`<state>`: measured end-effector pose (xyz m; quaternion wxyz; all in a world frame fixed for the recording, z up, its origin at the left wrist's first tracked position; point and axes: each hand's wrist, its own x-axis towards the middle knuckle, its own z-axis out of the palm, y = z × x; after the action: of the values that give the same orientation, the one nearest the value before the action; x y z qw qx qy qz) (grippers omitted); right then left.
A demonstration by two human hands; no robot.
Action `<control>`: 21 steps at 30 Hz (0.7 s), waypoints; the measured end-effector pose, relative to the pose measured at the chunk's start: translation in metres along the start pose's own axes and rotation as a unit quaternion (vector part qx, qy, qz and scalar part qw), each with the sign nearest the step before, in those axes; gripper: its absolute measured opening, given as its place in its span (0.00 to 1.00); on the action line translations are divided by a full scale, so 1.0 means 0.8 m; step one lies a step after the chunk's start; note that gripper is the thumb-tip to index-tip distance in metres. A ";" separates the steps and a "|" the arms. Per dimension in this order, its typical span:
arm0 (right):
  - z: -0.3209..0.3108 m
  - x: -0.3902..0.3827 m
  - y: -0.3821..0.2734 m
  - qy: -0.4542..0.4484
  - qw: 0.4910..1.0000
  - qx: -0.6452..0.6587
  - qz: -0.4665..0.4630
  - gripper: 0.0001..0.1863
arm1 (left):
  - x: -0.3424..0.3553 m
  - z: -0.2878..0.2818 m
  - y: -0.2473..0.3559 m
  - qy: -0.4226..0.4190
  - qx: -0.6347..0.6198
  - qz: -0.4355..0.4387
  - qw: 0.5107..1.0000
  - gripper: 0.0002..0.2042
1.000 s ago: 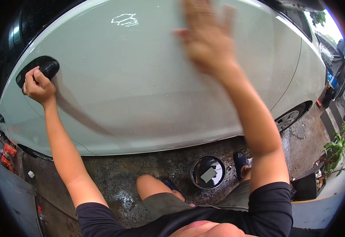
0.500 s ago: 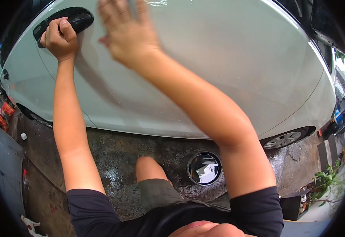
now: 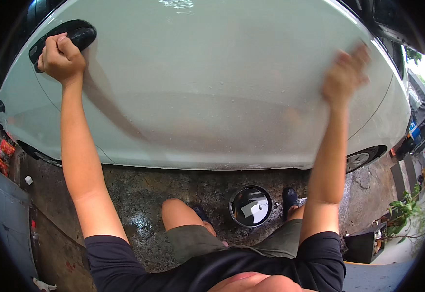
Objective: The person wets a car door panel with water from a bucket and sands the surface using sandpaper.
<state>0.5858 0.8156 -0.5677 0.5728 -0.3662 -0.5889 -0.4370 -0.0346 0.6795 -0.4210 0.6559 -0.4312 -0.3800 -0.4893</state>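
My left hand [image 3: 62, 59] is closed, its fingers curled round the edge of a black side mirror [image 3: 81, 35] on a pale, wet car. Over at the right, my right hand [image 3: 345, 75] is at the car's side panel [image 3: 212, 112], arm stretched out. Motion smears its fingers, so whether anything lies under or in them cannot be made out. Water drops dot the panel below and between both hands. Between my feet stands a round black bucket [image 3: 251, 206] of dark liquid with a bright reflection in it.
Wet, dark concrete [image 3: 139, 219] lies under me. A car wheel [image 3: 366, 158] shows at the right. Beyond it are a leafy plant [image 3: 405, 211] and a black planter [image 3: 363, 247]. Red packages [image 3: 4, 155] and a small white block [image 3: 28, 180] sit at the left.
My right hand has swept from beside the mirror far across the panel to the right. The left hand remains on the mirror, which has shifted slightly down and left in view.
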 end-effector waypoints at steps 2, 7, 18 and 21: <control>-0.002 0.072 -0.238 -0.097 0.987 0.097 0.079 0.36 | -0.006 -0.010 -0.012 -0.006 0.003 0.012 1.000 0.12; 0.018 0.164 -0.417 -0.231 0.952 0.154 -0.132 0.39 | 0.001 -0.009 -0.023 -0.062 -0.015 0.119 0.991 0.13; -0.053 0.016 0.092 -0.073 0.937 -0.009 0.341 0.39 | 0.002 -0.004 -0.022 -0.010 0.018 -0.017 1.000 0.11; -0.007 0.018 0.028 -0.006 0.988 0.027 0.151 0.37 | 0.000 0.006 0.002 -0.004 0.002 -0.027 1.000 0.11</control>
<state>0.6071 0.8174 -0.5517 0.6382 -0.4377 -0.5421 -0.3274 -0.0336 0.6841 -0.4199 0.6423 -0.4211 -0.3950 -0.5041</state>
